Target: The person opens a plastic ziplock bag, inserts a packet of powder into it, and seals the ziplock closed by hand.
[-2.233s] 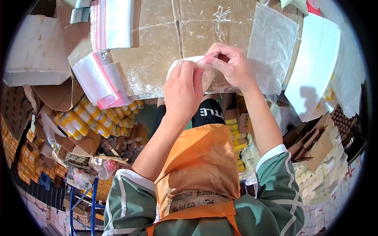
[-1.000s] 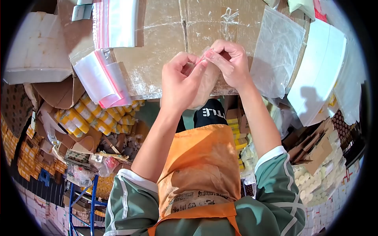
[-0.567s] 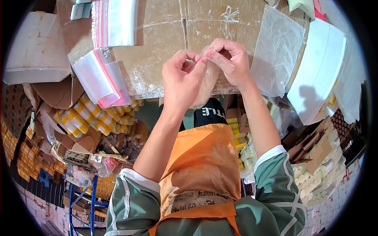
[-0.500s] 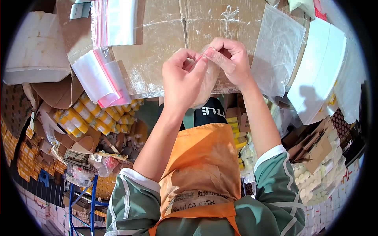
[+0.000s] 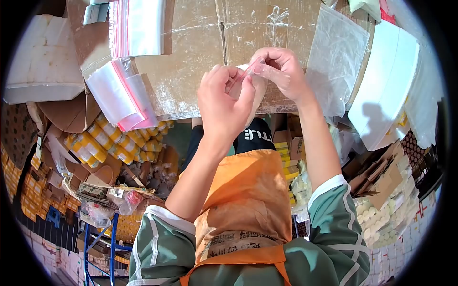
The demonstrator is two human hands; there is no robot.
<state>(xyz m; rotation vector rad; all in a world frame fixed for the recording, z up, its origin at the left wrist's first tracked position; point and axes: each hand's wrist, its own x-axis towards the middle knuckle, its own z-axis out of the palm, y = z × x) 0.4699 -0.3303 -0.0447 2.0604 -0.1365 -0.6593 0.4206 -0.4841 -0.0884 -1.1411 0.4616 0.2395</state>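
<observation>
Over the near edge of the cardboard-covered table, a clear zip-lock bag (image 5: 259, 91) with a reddish seal line hangs between my two hands. My right hand (image 5: 282, 74) pinches the bag's top edge between thumb and finger. On the other side my left hand (image 5: 223, 95) has its curled fingers at the same edge, its thumb a little apart from them. Part of the bag is hidden behind the left hand. Whether anything is inside the bag I cannot tell.
Stacked zip-lock bags (image 5: 138, 28) and a looser pile of red-striped bags (image 5: 119, 93) lie on the left of the cardboard (image 5: 191, 43). A large clear bag (image 5: 336, 59) is at right, beside a white foam panel (image 5: 389, 81). Yellow packages (image 5: 114, 138) are heaped below left.
My left thumb has moved away from the bag's seal line and the left fingers have loosened. The right hand has shifted only slightly, still pinching the bag.
</observation>
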